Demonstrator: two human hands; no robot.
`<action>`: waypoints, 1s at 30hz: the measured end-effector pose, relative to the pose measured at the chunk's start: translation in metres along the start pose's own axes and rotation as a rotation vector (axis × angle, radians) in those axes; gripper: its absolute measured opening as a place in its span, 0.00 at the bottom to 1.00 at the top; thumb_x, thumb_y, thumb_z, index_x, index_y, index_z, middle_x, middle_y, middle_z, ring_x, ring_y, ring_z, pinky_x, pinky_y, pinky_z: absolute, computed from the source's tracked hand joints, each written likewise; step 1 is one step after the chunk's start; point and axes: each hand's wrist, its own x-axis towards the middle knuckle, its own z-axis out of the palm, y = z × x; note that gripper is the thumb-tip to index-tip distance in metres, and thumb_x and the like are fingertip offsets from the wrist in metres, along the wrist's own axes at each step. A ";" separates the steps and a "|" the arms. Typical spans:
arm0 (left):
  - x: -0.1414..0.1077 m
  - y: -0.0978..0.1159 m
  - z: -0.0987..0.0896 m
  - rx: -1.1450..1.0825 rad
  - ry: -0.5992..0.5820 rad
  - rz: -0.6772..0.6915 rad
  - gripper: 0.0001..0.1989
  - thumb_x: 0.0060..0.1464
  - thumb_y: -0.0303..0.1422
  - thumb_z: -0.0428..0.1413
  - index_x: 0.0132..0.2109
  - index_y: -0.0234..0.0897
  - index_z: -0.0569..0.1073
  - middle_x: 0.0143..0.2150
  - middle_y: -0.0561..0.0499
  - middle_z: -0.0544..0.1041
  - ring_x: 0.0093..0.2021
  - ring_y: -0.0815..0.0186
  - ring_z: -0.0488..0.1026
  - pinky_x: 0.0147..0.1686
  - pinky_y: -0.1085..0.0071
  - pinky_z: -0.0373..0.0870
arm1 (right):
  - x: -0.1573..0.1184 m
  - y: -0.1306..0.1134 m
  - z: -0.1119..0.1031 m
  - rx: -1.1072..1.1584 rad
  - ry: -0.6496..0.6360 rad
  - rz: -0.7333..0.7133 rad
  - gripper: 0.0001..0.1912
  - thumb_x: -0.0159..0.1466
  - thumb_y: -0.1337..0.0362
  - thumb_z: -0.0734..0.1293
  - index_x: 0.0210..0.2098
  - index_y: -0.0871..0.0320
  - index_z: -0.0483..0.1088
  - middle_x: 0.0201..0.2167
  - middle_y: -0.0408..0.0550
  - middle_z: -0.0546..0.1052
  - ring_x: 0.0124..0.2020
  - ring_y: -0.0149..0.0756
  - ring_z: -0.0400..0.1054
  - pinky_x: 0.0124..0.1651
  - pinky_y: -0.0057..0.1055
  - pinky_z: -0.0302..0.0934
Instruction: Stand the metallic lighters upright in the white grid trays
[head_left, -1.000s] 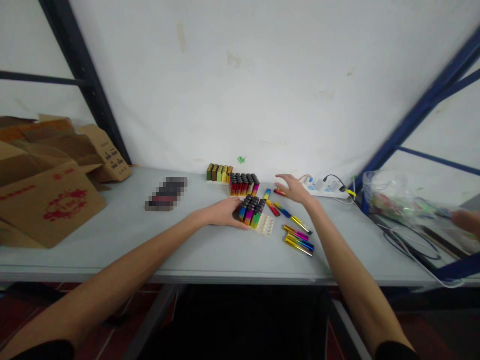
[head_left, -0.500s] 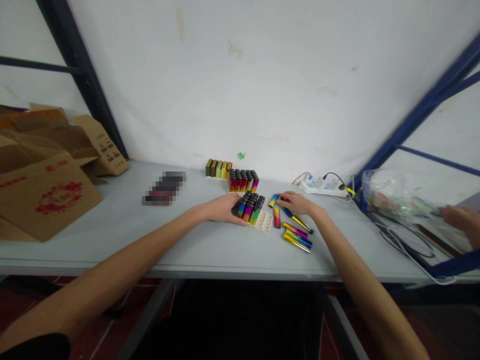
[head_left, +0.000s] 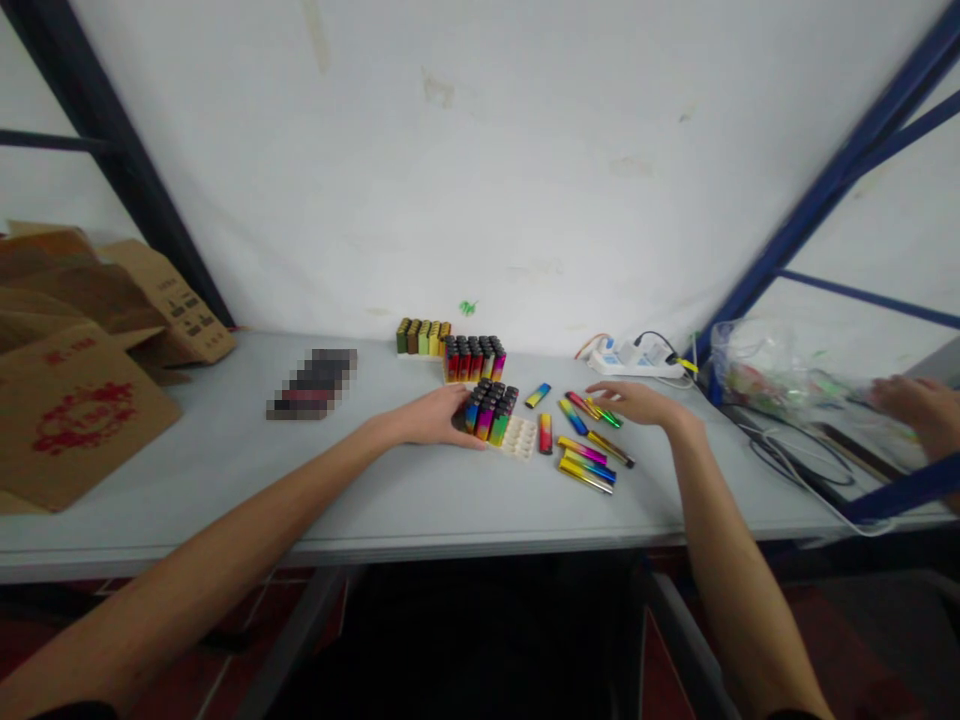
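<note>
Upright lighters with black tops stand packed in a white tray, whose right-hand holes show bare. My left hand is wrapped around the left side of this group, thumb in front and fingers behind. To the right lie several loose metallic lighters, among them a red-and-yellow lighter and a blue-and-yellow lighter. Over the far right of them, my right hand hovers with fingers stretched out, close to a green lighter. Whether its fingertips touch a lighter is unclear.
Behind stand a filled block of red and purple lighters and a row of green-yellow ones. A power strip sits by the wall. Cardboard boxes are at left; another person's hand shows at far right, beyond a blue frame.
My right hand has moved right, off the blue-and-yellow lighter, uncovering the lighters beneath it. My left hand keeps its hold on the tray group. The view has shifted slightly.
</note>
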 end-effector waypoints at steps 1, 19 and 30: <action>0.000 0.001 -0.001 -0.007 0.004 0.017 0.37 0.48 0.57 0.69 0.58 0.37 0.75 0.58 0.41 0.79 0.57 0.45 0.76 0.57 0.59 0.71 | -0.003 0.001 0.000 0.011 0.004 0.017 0.25 0.71 0.54 0.66 0.64 0.55 0.74 0.54 0.56 0.83 0.50 0.48 0.79 0.55 0.39 0.71; -0.001 0.004 -0.002 -0.032 -0.009 0.006 0.38 0.49 0.57 0.68 0.59 0.38 0.74 0.59 0.43 0.78 0.59 0.46 0.75 0.58 0.60 0.71 | -0.017 -0.037 0.015 -0.042 0.097 -0.034 0.17 0.67 0.49 0.71 0.39 0.59 0.80 0.37 0.53 0.85 0.36 0.42 0.78 0.37 0.31 0.67; -0.001 0.003 -0.001 -0.009 -0.017 -0.047 0.39 0.47 0.57 0.68 0.58 0.36 0.74 0.58 0.40 0.78 0.55 0.46 0.76 0.54 0.59 0.72 | -0.002 -0.066 0.034 -0.143 0.145 -0.088 0.09 0.67 0.60 0.72 0.41 0.60 0.80 0.41 0.57 0.83 0.40 0.41 0.77 0.43 0.30 0.67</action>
